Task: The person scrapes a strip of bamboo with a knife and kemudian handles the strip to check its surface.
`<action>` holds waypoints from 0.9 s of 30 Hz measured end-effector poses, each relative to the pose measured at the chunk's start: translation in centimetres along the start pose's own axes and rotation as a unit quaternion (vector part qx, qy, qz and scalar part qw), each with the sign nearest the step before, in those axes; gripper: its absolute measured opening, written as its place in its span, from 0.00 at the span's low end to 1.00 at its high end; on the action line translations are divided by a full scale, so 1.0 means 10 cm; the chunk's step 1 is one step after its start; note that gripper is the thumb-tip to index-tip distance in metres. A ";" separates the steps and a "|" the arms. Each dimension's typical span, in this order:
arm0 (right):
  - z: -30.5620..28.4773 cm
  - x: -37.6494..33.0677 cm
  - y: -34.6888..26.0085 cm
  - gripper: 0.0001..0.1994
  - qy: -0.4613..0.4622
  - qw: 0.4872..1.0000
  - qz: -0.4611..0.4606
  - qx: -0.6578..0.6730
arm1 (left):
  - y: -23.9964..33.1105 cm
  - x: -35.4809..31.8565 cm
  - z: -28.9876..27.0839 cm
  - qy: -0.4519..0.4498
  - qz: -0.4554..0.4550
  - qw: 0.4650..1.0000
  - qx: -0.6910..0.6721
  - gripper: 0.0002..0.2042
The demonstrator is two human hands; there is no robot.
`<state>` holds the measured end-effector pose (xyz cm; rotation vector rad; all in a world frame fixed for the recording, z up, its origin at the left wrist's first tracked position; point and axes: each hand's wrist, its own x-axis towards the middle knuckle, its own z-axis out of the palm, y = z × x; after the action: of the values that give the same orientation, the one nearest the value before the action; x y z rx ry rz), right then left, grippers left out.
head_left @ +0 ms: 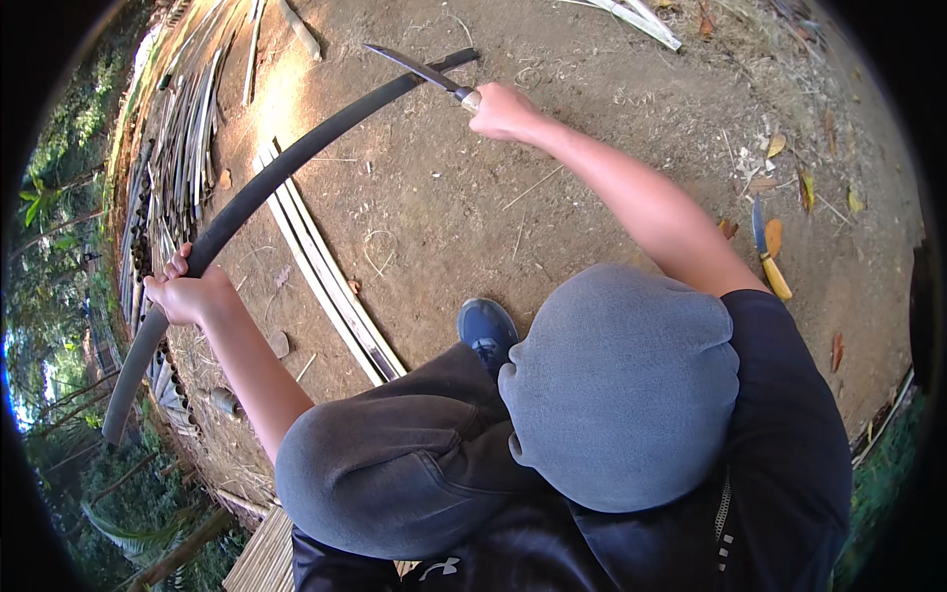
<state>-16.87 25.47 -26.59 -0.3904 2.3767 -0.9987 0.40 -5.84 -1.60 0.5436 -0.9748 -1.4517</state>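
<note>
My left hand [195, 294] is wrapped round a long, dark, curved strip [296, 156] that looks like split bamboo, near its lower left end. The strip runs up and to the right, its far end beyond my right hand [505, 111]. In that right hand is a knife [419, 69], gripped by its handle, its dark blade pointing up and left. The blade crosses the strip close to the far end; whether it touches or only passes above cannot be made out.
Pale split bamboo lengths [326, 266] lie on the bare soil left of my blue shoe [485, 331]. Many thin strips [197, 123] are heaped at the far left. A second knife [765, 247] with a yellowish handle rests among dry leaves at the right. More pale pieces [639, 20] lie far off.
</note>
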 end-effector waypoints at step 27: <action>-0.18 0.12 0.36 0.14 0.006 1.000 0.006 -0.006 | 0.04 -0.09 0.07 -0.026 0.006 1.000 0.003 0.18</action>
<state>-19.14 28.44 -28.58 -0.3748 2.3951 -0.9838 0.16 -4.80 -1.06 0.5068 -1.0219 -1.4582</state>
